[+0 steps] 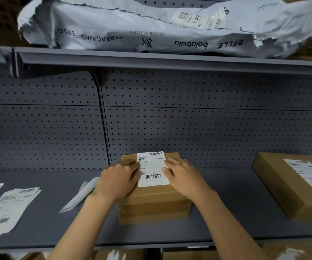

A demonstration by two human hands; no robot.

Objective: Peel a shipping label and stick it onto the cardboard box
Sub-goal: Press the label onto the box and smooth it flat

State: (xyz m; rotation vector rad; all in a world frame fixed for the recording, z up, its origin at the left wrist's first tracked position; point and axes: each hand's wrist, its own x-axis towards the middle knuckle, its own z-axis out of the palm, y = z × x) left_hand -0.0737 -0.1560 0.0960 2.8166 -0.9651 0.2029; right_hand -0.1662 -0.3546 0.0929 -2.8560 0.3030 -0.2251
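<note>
A brown cardboard box point(154, 203) stands in the middle of the grey shelf point(226, 212). A white shipping label point(152, 168) with two barcodes lies flat on the box's top. My left hand point(118, 180) rests on the box's left part, fingers curled against the label's left edge. My right hand point(183, 173) lies flat with fingers spread, its fingertips on the label's right edge. Neither hand grips anything. A strip of peeled backing paper point(79, 197) lies on the shelf just left of my left wrist.
A stack of loose shipping labels point(6, 209) lies at the shelf's left. A second cardboard box point(292, 184) with a label on top sits at the right. A torn grey mailing bag point(151, 27) fills the upper shelf. A pegboard wall stands behind. More boxes show below the shelf.
</note>
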